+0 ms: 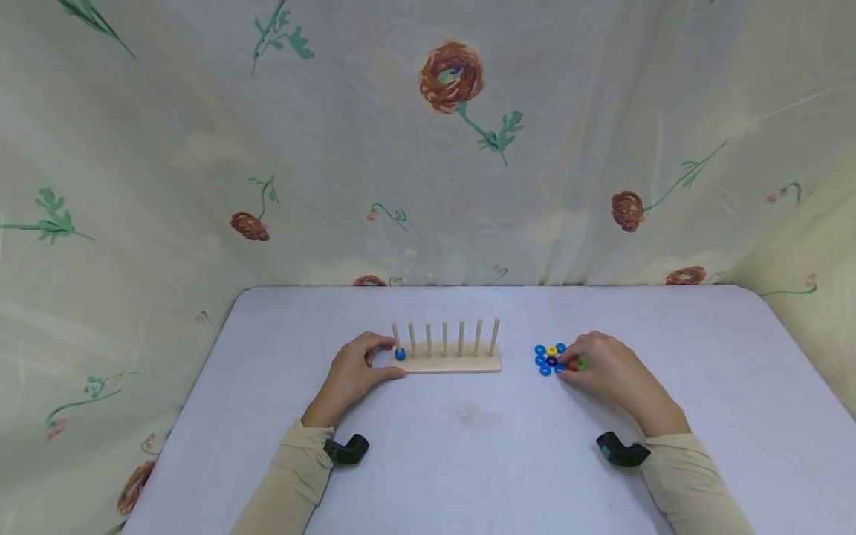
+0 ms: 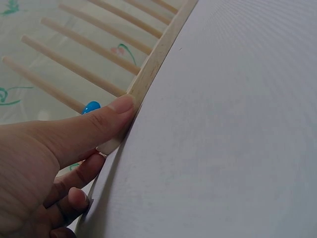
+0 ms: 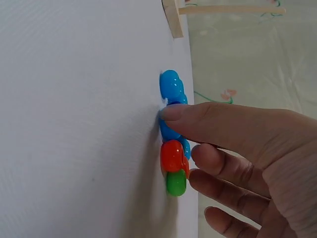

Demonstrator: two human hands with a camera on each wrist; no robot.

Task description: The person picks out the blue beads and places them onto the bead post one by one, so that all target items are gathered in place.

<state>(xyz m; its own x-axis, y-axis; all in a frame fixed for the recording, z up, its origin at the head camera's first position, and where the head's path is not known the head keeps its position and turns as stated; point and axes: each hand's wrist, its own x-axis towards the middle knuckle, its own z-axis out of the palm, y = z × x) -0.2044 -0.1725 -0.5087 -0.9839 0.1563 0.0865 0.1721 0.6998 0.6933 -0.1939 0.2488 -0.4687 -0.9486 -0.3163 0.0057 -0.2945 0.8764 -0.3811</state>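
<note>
Left hand (image 1: pixel 353 365): I read it as gripping the near end of a wooden peg rack (image 1: pixel 444 364), thumb along the front edge of the base, fingers behind. Right hand (image 1: pixel 605 371): thumb on a blue ring (image 3: pixel 170 131); the index tip is hidden at the wrist camera, so I cannot tell whether the pinch is closed. I judge the step in hand as a pick from the ring cluster with the rack steadied. Next move, in my estimate, calls for a firm hold on one ring without dragging its neighbours. Rack upright on the surface (image 1: pixel 455 446) between the hands; seated ring (image 1: pixel 400 354), blue, on the peg nearest the left hand; I see none on the other six. Loose stock at the right fingertips: more blue rings, yellow ring (image 1: pixel 551 353), dark purple ring (image 1: pixel 551 361), red ring (image 3: pixel 172 156), green ring (image 3: pixel 176 183). No box or tray noted.
</note>
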